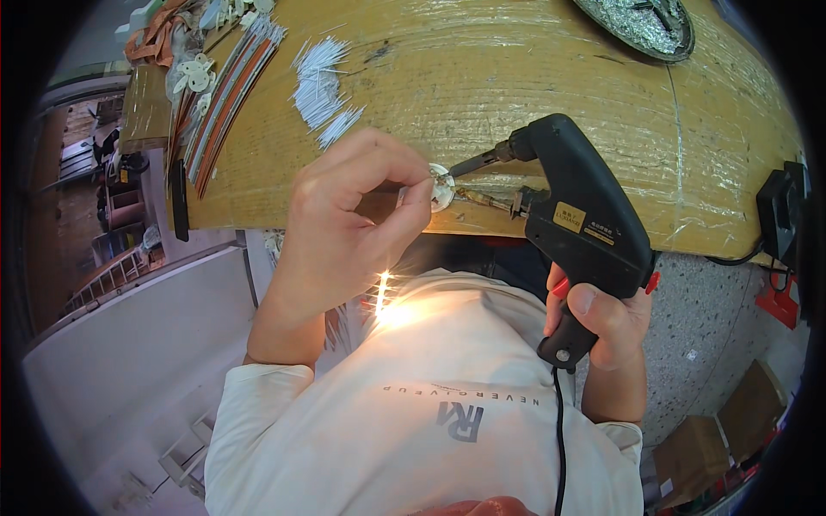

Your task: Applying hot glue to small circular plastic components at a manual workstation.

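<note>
Disc (443, 196), left hand (331, 217); soldering gun (592, 193) (right hand (616, 327))

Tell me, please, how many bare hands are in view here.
2: the left hand holds a small white disc by its edge over the table; the right hand grips a black soldering gun by its handle. No other hand shows.

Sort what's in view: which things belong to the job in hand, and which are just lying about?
In use:
- white disc, at the left hand's fingertips
- soldering gun, in the right hand, tip at the disc

Lying about:
- white strands, possibly supplies
- coloured strips, possibly supplies
- dark tray of shiny bits
- cardboard boxes
</note>
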A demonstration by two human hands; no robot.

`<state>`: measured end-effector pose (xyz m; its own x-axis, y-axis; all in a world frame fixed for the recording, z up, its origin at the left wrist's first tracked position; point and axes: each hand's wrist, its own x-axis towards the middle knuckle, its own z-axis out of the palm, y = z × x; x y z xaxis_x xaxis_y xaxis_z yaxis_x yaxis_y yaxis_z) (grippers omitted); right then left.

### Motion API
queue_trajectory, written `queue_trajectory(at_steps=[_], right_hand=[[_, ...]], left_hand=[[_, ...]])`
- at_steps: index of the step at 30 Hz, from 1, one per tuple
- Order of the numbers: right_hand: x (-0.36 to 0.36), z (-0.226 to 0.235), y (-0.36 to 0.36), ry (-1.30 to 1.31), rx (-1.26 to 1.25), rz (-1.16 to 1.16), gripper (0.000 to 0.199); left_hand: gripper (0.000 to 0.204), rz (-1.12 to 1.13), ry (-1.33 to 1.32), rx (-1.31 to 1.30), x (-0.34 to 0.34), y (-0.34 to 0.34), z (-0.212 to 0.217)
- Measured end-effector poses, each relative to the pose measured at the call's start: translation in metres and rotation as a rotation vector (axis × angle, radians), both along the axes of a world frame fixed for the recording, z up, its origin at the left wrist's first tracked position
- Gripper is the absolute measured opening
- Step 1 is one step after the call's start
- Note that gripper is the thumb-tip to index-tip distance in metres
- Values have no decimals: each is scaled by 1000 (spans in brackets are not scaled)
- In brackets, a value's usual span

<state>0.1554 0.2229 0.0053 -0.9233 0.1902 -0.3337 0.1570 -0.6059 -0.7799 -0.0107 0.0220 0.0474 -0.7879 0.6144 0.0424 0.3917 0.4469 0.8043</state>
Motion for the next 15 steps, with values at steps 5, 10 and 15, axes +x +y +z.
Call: queue_trajectory(at_steps=[5, 10, 15], right_hand=[[1, 1, 0, 10, -10, 0, 33], [0, -1, 1, 10, -14, 12, 33], [1, 1, 0, -4, -9, 8, 32]], left_hand=[[6, -14, 16, 3, -1, 0, 0], [6, -24, 43, 1, -1, -1, -1], [6, -18, 30, 19, -1, -1, -2]])
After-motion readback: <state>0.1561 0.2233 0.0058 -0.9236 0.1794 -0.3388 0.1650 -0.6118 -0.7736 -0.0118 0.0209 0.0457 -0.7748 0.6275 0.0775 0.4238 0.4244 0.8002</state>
